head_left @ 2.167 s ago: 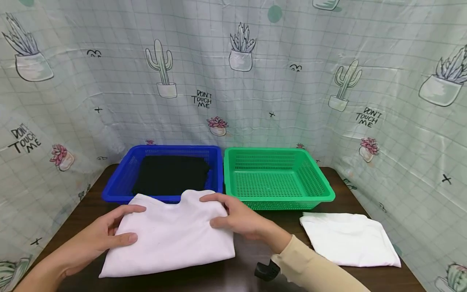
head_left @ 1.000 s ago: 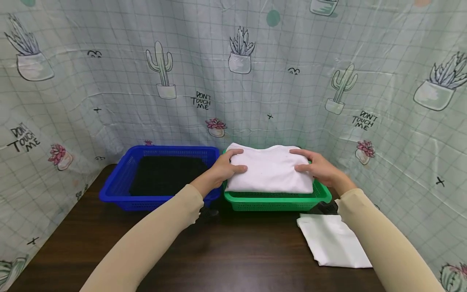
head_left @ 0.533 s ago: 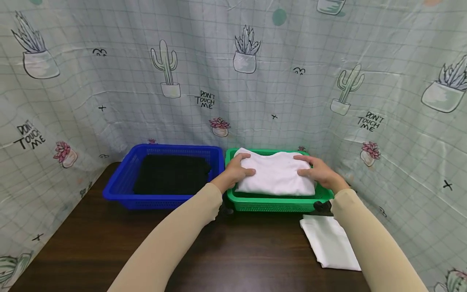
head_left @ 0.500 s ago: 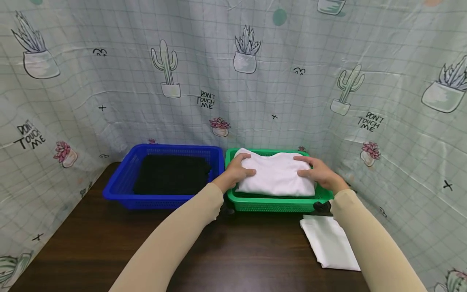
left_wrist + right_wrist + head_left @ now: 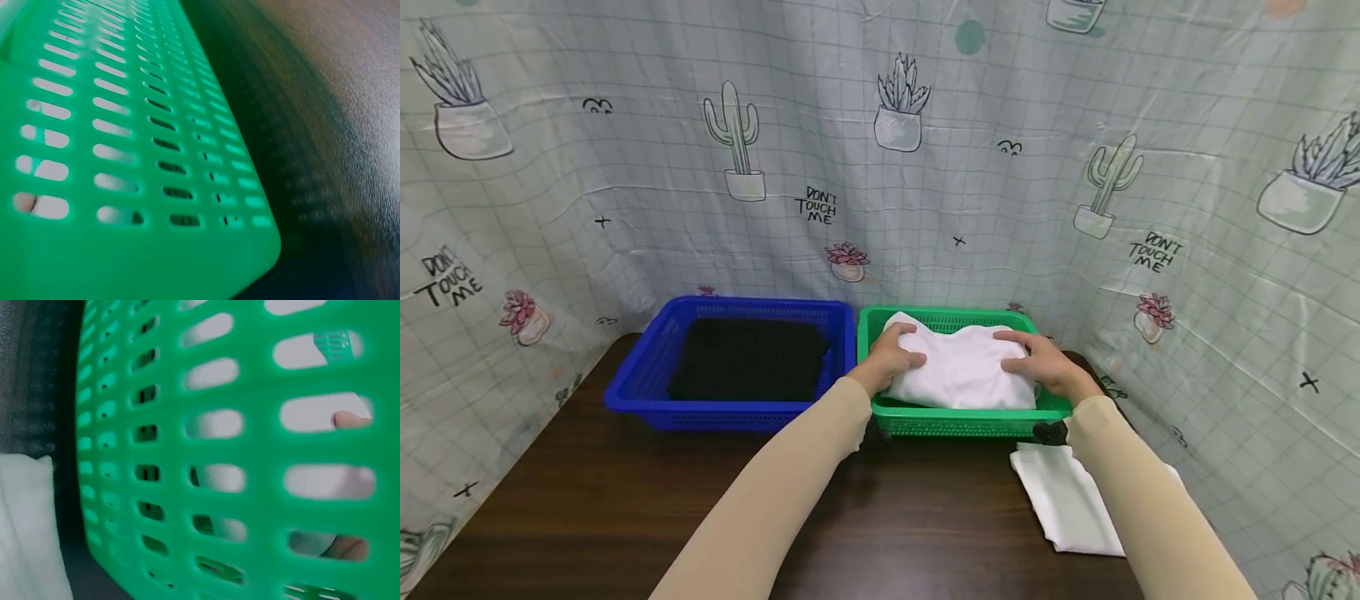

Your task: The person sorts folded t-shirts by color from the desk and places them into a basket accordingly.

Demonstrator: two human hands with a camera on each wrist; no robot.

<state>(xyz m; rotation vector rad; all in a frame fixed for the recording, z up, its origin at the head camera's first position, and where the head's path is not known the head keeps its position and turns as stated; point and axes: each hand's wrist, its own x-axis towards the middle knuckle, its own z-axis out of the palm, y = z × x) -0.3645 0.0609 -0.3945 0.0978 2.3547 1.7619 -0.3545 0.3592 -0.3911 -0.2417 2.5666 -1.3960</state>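
A folded white shirt (image 5: pixel 962 371) sits low inside the green basket (image 5: pixel 962 426), its top edge dipping in the middle like a neckline. My left hand (image 5: pixel 889 360) grips the shirt's left side, thumb on top. On the opposite side my right hand (image 5: pixel 1043 364) holds it the same way, thumb over the cloth. The basket wall (image 5: pixel 125 262) fills much of the left wrist view, with white cloth showing through its slots. Through the slots in the right wrist view, the shirt (image 5: pixel 215 375) and bits of fingers (image 5: pixel 351 420) appear.
Left of the green basket stands a blue basket (image 5: pixel 730 407) holding folded black cloth (image 5: pixel 748 358). Another folded white cloth (image 5: pixel 1067 500) lies on the dark wooden table (image 5: pixel 880 533) at the right, partly under my right forearm. A printed curtain (image 5: pixel 820 108) closes off the back and sides.
Both hands have carried the shirt from the front left of the table over to the green basket. Since then it has sunk lower, inside the rim, with both hands still holding it.
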